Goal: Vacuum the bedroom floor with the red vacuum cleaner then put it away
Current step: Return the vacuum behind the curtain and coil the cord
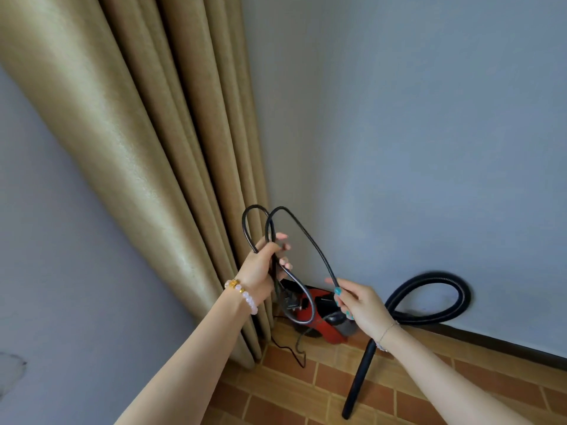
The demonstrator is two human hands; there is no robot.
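Here, the red vacuum cleaner (329,332) is sitting on the tiled floor (291,394) in the corner beside the curtain (138,148), its black hose (460,289) looping against the wall (429,148). The left hand (260,268) is gripping loops of power cord (310,240); the right hand (365,305) is pinching one strand.

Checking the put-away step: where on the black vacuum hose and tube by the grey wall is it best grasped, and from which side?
Probably the straight rigid black tube, around mid-length, from above, wrapping across it. It rests on the brick-pattern tiled floor with room either side; the ribbed black hose loop against the wall looks floppy.
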